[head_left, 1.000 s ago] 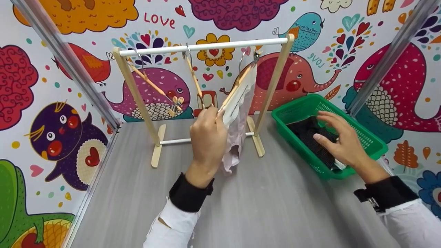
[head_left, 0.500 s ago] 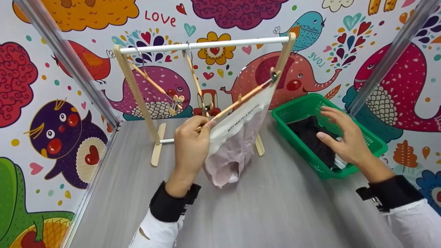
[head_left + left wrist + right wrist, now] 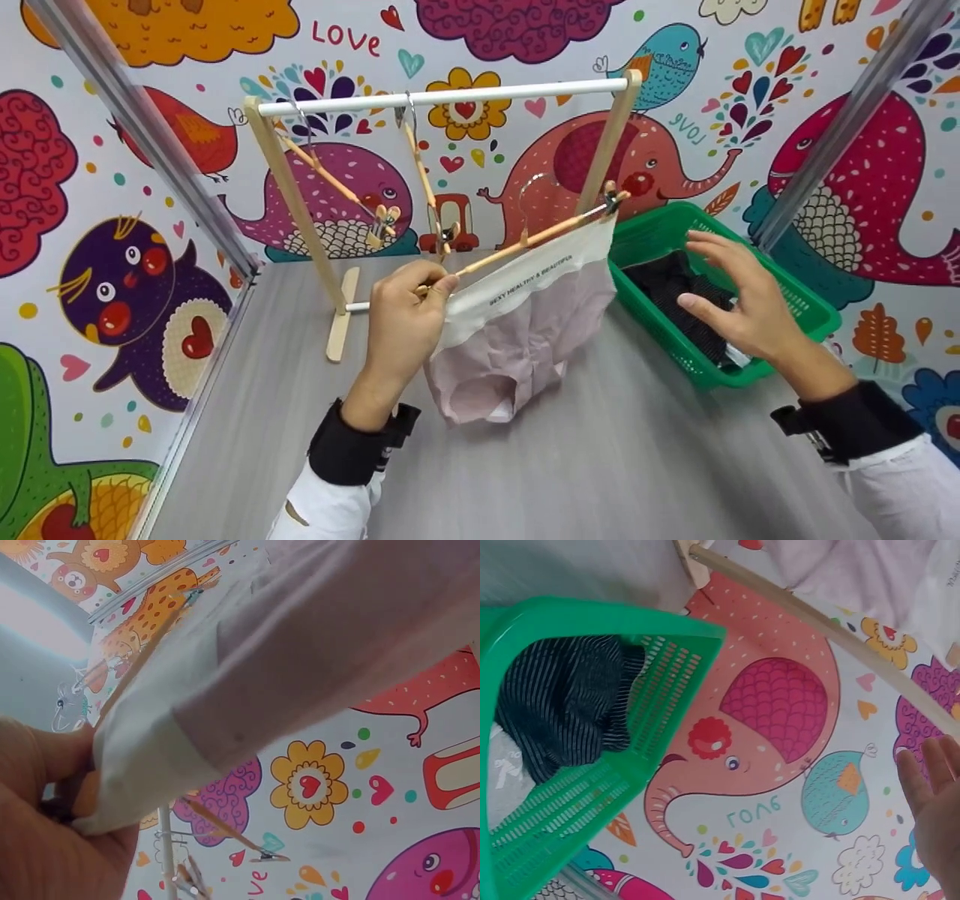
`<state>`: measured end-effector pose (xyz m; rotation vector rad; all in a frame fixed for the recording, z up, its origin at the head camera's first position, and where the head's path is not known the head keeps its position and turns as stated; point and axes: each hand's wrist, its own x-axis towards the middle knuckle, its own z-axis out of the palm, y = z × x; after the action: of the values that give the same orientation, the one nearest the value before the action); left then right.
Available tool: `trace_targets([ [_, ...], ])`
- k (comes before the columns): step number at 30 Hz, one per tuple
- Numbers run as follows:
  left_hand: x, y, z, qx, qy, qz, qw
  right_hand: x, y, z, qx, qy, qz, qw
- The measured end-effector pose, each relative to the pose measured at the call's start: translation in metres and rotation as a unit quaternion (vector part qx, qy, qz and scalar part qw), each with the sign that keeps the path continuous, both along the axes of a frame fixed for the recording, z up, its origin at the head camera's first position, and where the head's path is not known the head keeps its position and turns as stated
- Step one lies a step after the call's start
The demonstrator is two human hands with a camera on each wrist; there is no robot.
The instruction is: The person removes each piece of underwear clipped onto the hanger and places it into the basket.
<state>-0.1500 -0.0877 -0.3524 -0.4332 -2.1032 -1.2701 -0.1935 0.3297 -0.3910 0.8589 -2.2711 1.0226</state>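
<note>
My left hand [image 3: 405,319] grips the left end of a wooden clip hanger [image 3: 517,244], with its thumb on top. From the hanger hang pale pink underpants [image 3: 517,330] with a white printed waistband; a clip [image 3: 615,199] holds their right corner. The hanger's metal hook [image 3: 532,184] stands below the rail, apart from it. In the left wrist view the waistband [image 3: 150,757] reaches right up to the fingers, and the clip under that hand is mostly hidden. My right hand [image 3: 742,300] hovers over the green basket's near side, fingers spread and holding nothing.
The wooden rack's white rail [image 3: 480,94] bears two more clip hangers, one at left [image 3: 322,172] and one mid-rail [image 3: 424,169]. The green basket [image 3: 806,315] at right contains dark striped cloth [image 3: 570,701] and something whitish. Printed wall panels stand behind and beside the grey table [image 3: 247,450].
The hanger with the underpants has come down off the rail, toward me, and turned to show the waistband's front. My left hand moved left and lower; the right hand stayed nearly still.
</note>
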Motion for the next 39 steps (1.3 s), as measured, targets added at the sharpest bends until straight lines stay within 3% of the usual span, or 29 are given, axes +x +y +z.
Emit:
trace_targets([
  [5,-0.002,-0.002,-0.001,-0.014,0.001,-0.033,0.9994,0.001,-0.006,0.009,0.0,-0.006,-0.002,1.0],
  [12,-0.003,-0.001,-0.002,-0.018,-0.022,-0.076,0.9967,0.004,-0.015,0.021,0.02,0.019,0.01,0.9996],
  [17,-0.002,0.002,-0.004,-0.017,-0.041,-0.11,0.993,0.004,-0.026,0.03,0.035,0.035,0.034,0.9982],
  [23,-0.001,0.005,-0.007,-0.028,-0.036,-0.142,0.9888,0.001,-0.039,0.036,0.069,0.061,0.067,0.9935],
  [31,0.0,0.011,-0.01,-0.04,-0.041,-0.168,0.9841,-0.002,-0.049,0.036,0.115,0.108,0.072,0.9848],
  [39,-0.001,0.015,-0.013,-0.048,-0.041,-0.182,0.9814,-0.003,-0.048,0.028,0.093,0.16,0.093,0.9783],
])
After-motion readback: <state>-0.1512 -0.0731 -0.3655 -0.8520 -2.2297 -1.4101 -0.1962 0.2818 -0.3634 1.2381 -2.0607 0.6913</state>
